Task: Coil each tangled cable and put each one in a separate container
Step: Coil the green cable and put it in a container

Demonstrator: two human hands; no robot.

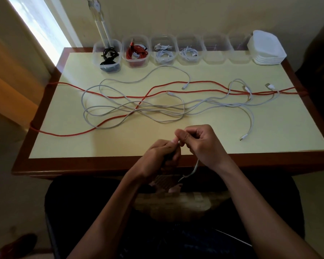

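Observation:
At the table's near edge my left hand [164,154] and my right hand [198,141] meet, both pinching a white cable [195,168] whose loose end hangs down below the edge. Several white cables [138,109] lie tangled across the middle of the table, crossed by long red cables [204,82] that run off both sides. Along the back stand clear containers: one with a black cable [108,58], one with a red cable [137,53], two with coiled white cables [164,54] [189,53], and two empty containers [216,51] [239,51].
A stack of white lids [267,48] sits at the back right corner. The table [269,157] has a brown wooden rim around a pale yellow top. White tubes [101,25] lean against the wall behind the containers. A window lights the left side.

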